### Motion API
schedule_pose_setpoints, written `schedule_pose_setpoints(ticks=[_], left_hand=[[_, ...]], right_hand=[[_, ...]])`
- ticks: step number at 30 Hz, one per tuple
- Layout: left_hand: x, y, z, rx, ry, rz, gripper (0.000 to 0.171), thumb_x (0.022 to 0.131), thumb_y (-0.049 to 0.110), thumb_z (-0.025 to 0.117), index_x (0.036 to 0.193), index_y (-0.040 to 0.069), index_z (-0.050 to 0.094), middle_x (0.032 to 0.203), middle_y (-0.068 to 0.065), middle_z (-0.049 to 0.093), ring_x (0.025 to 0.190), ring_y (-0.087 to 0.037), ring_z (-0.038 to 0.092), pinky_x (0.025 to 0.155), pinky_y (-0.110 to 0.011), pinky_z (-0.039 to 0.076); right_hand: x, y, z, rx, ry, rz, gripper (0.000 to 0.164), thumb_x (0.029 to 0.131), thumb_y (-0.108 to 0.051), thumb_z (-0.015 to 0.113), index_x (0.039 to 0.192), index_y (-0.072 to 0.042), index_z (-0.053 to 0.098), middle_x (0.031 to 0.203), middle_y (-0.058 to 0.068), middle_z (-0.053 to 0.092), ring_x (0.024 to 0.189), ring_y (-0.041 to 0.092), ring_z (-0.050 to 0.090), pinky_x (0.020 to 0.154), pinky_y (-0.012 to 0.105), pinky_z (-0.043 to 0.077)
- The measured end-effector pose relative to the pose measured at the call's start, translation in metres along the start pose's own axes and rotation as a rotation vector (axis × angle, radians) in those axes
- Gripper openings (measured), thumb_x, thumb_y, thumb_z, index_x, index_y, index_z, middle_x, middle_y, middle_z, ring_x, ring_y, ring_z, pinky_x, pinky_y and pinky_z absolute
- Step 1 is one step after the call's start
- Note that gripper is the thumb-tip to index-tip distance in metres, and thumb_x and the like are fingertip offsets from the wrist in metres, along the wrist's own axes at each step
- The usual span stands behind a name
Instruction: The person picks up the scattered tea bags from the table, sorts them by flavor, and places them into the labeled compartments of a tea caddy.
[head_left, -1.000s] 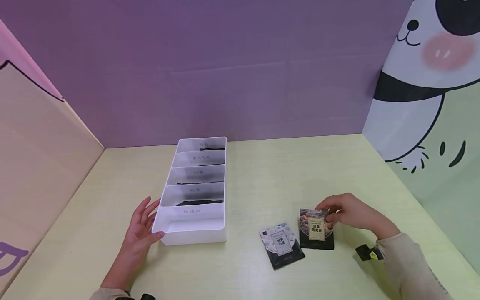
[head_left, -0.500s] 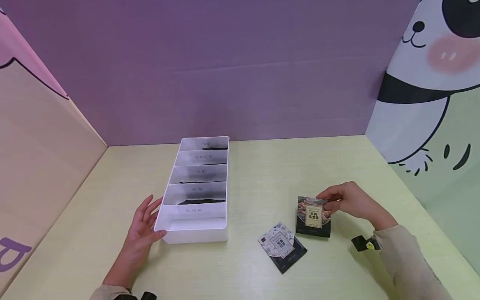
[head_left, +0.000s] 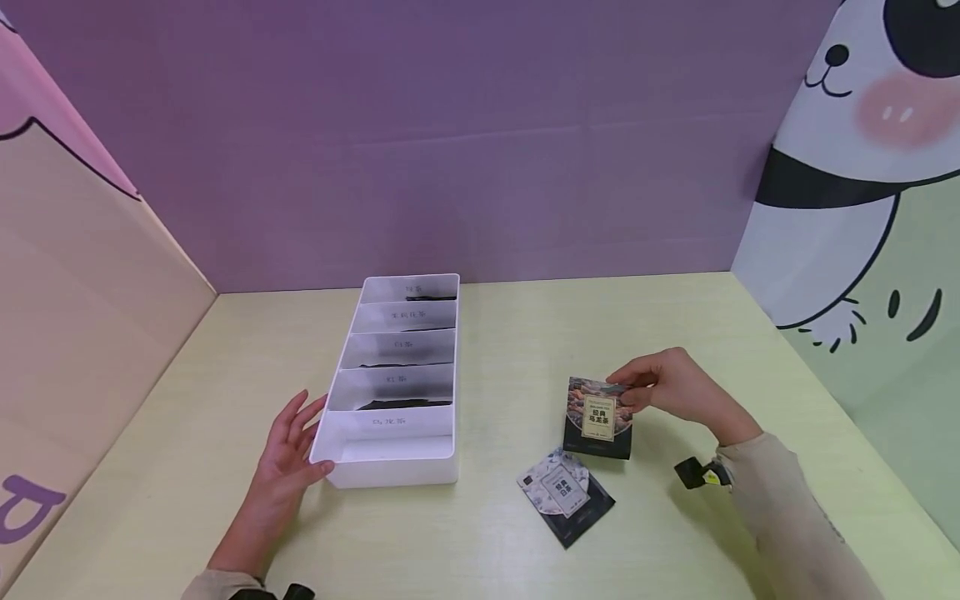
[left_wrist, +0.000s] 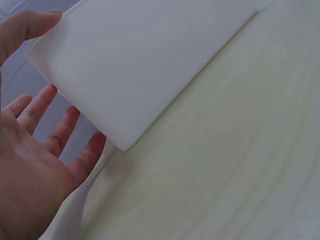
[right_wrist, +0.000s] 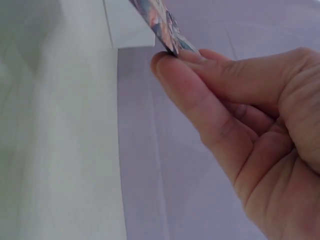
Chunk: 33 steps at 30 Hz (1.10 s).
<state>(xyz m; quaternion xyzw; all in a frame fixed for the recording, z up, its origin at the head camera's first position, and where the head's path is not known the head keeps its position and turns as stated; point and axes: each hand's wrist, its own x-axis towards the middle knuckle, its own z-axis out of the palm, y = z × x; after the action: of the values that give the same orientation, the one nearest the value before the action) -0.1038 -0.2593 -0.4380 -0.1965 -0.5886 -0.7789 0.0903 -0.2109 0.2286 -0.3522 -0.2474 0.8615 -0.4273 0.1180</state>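
Note:
My right hand pinches a dark tea sachet by its upper right corner, thumb against fingers. It has a colourful picture and a cream label, and hangs tilted above the table. In the right wrist view only part of the sachet shows. Just below it lies a second tea sachet, pale blue and black, flat on the table. On the left, a long white divided box stands with its labelled compartments running away from me. My left hand touches its near left corner, fingers spread and fairly straight along the side.
Black sachet edges show in the farther compartments of the box; the nearest one shows a bare white floor. A purple wall closes off the table's back edge. Printed side panels stand left and right.
My right hand has raised the dark sachet off the table and carried it left and away from me. The pale sachet has turned slightly. My left hand stays at the box.

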Motion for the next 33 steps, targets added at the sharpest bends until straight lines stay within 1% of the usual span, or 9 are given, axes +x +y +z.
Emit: schedule_pose_setpoints(ticks=[6,11,19,23,27,30,33], left_hand=[[0.0,-0.001,0.0,-0.011,-0.013,0.02,0.093,0.076,-0.032,0.045,0.154,0.018,0.032,0.148,0.003,0.046,0.124,-0.012,0.048,0.096,-0.02,0.045],[0.0,-0.001,0.0,-0.009,-0.004,0.017,0.093,0.075,-0.032,0.045,0.153,0.018,0.032,0.147,0.003,0.047,0.123,-0.012,0.049,0.096,-0.02,0.046],[0.0,-0.001,0.0,-0.008,-0.008,0.017,0.093,0.076,-0.033,0.044,0.153,0.018,0.031,0.147,0.004,0.046,0.124,-0.012,0.049,0.097,-0.02,0.045],[0.0,-0.002,-0.001,-0.006,-0.009,0.014,0.093,0.077,-0.033,0.043,0.154,0.018,0.031,0.147,0.004,0.046,0.124,-0.012,0.048,0.097,-0.02,0.045],[0.0,-0.002,-0.001,0.002,-0.003,0.002,0.093,0.077,-0.032,0.043,0.154,0.02,0.031,0.147,0.005,0.046,0.124,-0.011,0.048,0.096,-0.02,0.046],[0.0,-0.002,-0.001,0.0,-0.003,0.003,0.093,0.077,-0.032,0.043,0.154,0.02,0.031,0.147,0.005,0.046,0.125,-0.011,0.048,0.096,-0.02,0.045],[0.0,-0.002,0.0,-0.011,-0.008,0.012,0.094,0.076,-0.033,0.042,0.154,0.019,0.031,0.147,0.004,0.046,0.124,-0.011,0.048,0.096,-0.02,0.046]], right_hand=[[0.017,-0.011,0.013,-0.01,0.021,-0.066,0.024,0.085,0.011,0.068,0.108,0.009,0.071,0.096,0.017,0.073,0.073,0.018,0.072,0.067,0.029,0.058],[0.033,-0.025,0.026,-0.014,0.032,-0.111,0.024,0.085,0.01,0.068,0.108,0.008,0.072,0.096,0.016,0.074,0.072,0.017,0.072,0.067,0.031,0.058],[0.051,-0.054,0.039,0.016,0.023,-0.144,0.025,0.085,0.01,0.069,0.11,0.005,0.072,0.096,0.015,0.074,0.074,0.017,0.072,0.07,0.04,0.059],[0.058,-0.068,0.044,0.022,0.011,-0.18,0.025,0.085,0.009,0.069,0.11,0.004,0.073,0.095,0.013,0.074,0.073,0.015,0.072,0.069,0.038,0.059],[0.064,-0.078,0.05,0.038,0.01,-0.237,0.025,0.084,0.01,0.07,0.109,0.005,0.073,0.094,0.013,0.074,0.072,0.015,0.072,0.068,0.04,0.059],[0.068,-0.085,0.055,0.04,0.025,-0.281,0.025,0.083,0.01,0.071,0.108,0.005,0.073,0.094,0.013,0.075,0.073,0.015,0.071,0.066,0.035,0.058],[0.072,-0.092,0.063,0.035,0.061,-0.34,0.025,0.083,0.01,0.071,0.107,0.005,0.073,0.095,0.013,0.075,0.074,0.015,0.071,0.065,0.03,0.056]])
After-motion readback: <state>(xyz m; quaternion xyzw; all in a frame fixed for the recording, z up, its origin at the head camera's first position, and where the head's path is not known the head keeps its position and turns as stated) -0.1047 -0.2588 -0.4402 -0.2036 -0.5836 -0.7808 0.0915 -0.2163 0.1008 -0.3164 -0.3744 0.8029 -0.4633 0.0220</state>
